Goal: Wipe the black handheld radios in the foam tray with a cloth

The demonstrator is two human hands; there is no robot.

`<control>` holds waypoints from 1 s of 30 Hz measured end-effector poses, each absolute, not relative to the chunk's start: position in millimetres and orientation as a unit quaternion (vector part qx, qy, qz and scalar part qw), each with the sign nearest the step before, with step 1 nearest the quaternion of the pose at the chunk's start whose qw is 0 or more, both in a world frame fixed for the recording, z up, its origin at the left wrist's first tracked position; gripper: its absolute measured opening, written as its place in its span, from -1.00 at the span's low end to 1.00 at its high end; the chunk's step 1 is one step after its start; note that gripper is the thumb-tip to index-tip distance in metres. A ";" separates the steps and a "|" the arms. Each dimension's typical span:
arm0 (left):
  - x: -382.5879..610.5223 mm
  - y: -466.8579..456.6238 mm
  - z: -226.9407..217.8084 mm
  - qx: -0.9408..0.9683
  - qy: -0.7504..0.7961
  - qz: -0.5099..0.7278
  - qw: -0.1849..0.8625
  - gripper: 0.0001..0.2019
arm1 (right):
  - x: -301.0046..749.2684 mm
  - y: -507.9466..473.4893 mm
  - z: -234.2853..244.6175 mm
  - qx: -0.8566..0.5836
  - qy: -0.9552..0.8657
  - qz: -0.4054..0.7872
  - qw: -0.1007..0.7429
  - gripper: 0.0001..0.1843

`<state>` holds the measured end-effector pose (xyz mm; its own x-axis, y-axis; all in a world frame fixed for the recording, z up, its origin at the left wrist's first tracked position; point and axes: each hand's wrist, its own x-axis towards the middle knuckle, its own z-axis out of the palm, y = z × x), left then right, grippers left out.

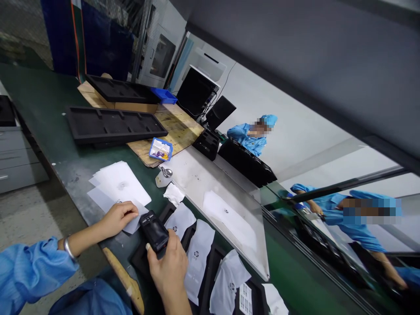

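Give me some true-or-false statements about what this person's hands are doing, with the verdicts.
1. The right hand holds a black handheld device. True.
2. The left hand is away from everything. False: its fingers are at a white flat bag.
3. The silver bangle is on the right wrist. False: it is on the left wrist.
4. A stack of white flat sheets or bags lies near the left hand. True.
5. The printed marks on the white pouches are red. False: they are dark.
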<state>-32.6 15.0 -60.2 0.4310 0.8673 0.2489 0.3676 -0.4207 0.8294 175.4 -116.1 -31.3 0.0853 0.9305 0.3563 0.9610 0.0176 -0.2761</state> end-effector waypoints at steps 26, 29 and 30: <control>-18.9 -13.1 -25.0 0.783 0.336 0.312 0.420 -0.79 | 173.4 -116.2 -29.6 -0.646 -0.706 -0.004 0.291 -0.35; -13.9 -17.9 -23.5 0.782 0.334 0.314 0.422 -0.79 | 172.8 -116.3 -27.3 -0.638 -0.710 -0.016 0.297 -0.37; -12.3 -19.3 -22.7 0.784 0.332 0.315 0.420 -0.80 | 172.4 -116.7 -26.6 -0.629 -0.719 -0.013 0.296 -0.37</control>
